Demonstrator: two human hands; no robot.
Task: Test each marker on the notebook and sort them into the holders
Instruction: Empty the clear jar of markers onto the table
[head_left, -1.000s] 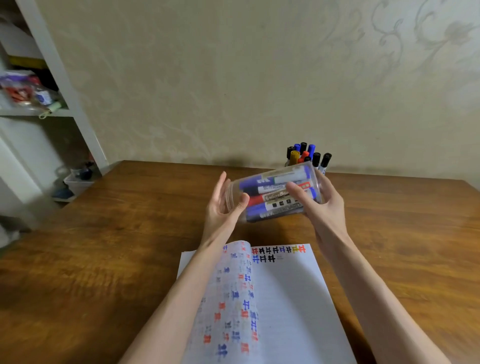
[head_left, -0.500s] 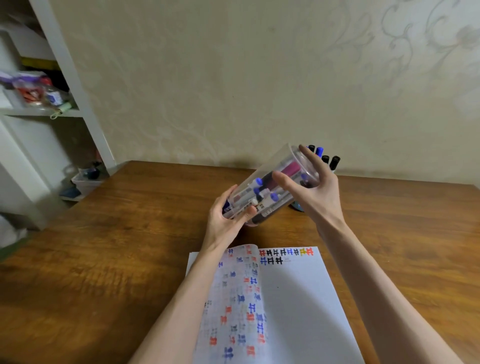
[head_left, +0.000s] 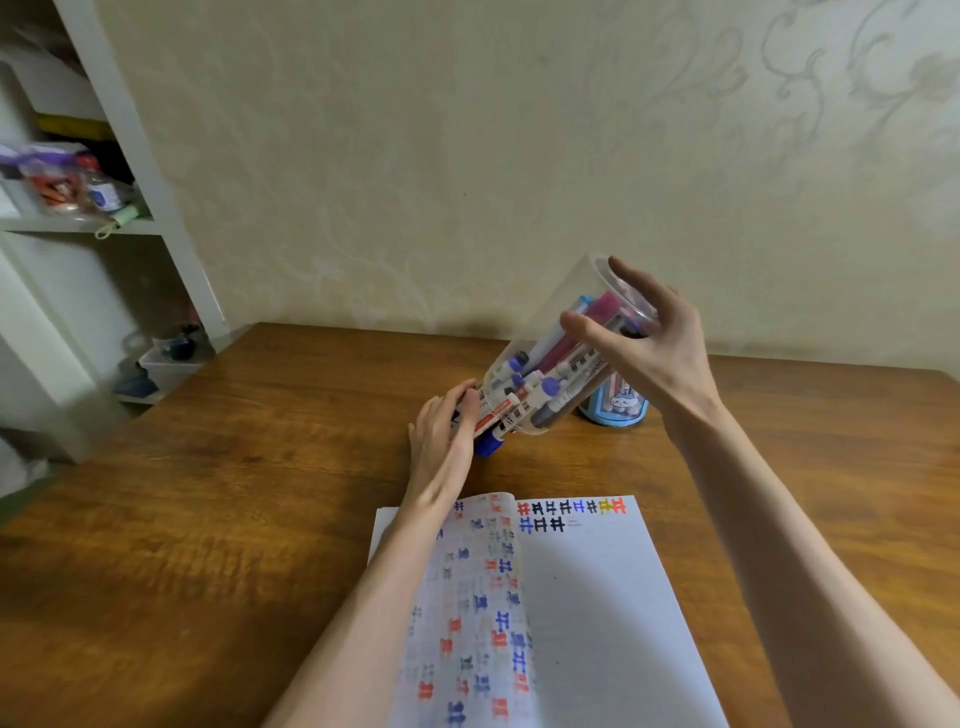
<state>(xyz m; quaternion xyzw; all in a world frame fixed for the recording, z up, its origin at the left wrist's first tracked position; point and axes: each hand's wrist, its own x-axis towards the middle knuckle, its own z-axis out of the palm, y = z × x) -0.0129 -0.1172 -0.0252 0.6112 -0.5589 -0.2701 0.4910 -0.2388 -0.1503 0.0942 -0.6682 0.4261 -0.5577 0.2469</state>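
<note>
Markers (head_left: 530, 395) are kept inside clear holder (head_left: 566, 317), tilted mouth-down above surface (head_left: 260, 467), beyond notebook (head_left: 597, 597). Base end is clasped by right grip (head_left: 644, 353), fingers curled round it. Left grip (head_left: 441, 441), fingers straight, is pressed against mouth, likely so sliding markers are caught, not scattered.

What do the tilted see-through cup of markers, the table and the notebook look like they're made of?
Clear cup: probably hard plastic, glossy; the markers show plainly through its wall, though glass can't be ruled out.
Table: wood or wood veneer, varnished; streaky brown grain with a soft sheen.
Notebook: thin matte paper; ink marks seem to show through the curled left page.
</note>
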